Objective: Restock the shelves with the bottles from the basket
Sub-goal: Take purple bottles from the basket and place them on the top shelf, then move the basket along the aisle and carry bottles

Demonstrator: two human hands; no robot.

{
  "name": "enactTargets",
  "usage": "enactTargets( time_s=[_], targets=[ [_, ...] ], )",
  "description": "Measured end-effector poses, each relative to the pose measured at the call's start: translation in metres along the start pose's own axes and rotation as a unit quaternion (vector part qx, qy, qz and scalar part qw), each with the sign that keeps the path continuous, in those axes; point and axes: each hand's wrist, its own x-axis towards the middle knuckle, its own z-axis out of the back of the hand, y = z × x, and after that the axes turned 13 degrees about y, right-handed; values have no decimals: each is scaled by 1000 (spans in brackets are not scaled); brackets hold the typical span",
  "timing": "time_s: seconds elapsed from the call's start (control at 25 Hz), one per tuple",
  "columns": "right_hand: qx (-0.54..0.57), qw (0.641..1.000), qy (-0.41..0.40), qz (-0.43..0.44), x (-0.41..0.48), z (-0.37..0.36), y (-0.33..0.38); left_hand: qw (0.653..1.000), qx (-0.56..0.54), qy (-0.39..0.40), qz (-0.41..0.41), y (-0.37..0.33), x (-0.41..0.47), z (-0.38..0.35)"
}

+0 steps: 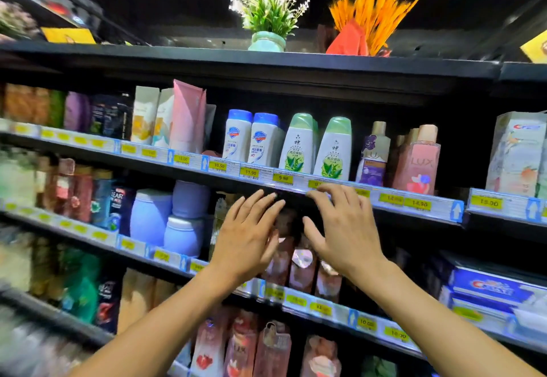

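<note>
Both hands reach up toward the shelving, side by side but apart. The left hand (248,237) has its fingers straight and spread, back toward the camera, and holds nothing. The right hand (344,228) is spread in the same way, with nothing in it. Its fingertips lie across the front edge of the upper shelf (207,166), by the yellow price tags; whether they touch the rail cannot be told.

In the gap between the hands, at the front edge of the middle shelf (296,299), stand brown-pink bottles (302,270), blurred and partly hidden behind the palms. Whether either hand touches them cannot be told.

Along the upper shelf's front edge, just above the hands, stand two white bottles with blue caps (238,140). Beside them to the right stand two white bottles with green caps (333,151), a purple bottle (373,157) and a pink LUX bottle (416,166), all upright.

Left of the hands on the middle shelf sit stacked lavender tubs (151,217). At the shelf's right end lie blue toothpaste boxes (491,288). On the top board (177,54) stand a potted plant (268,9) and an orange spray (373,12).
</note>
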Motion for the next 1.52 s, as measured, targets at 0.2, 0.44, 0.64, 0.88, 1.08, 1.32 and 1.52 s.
enactTargets(
  time_s=[0.2, 0.44, 0.64, 0.88, 1.08, 1.32, 1.52],
  targets=[
    [117, 989, 81, 50, -28, -66, 132, 991, 21, 106, 84, 86, -144, -11],
    [205, 937, 272, 76, -83, -143, 332, 942, 42, 264, 203, 188, -366, 7],
    [241, 878, 397, 119, -130, -183, 476, 881, 44, 357, 307, 239, -534, 43],
    [269, 811, 487, 183, -166, -207, 601, 810, 8, 418, 412, 260, -649, 81],
    [287, 760, 540, 221, -167, -239, 673, 767, -29, 431, 474, 297, -684, 87],
    [301, 728, 566, 242, -119, -309, 743, 731, -30, 463, 500, 392, -688, 58],
    [329, 697, 589, 241, -70, -380, 800, 702, -18, 501, 506, 481, -679, 24]
  ],
)
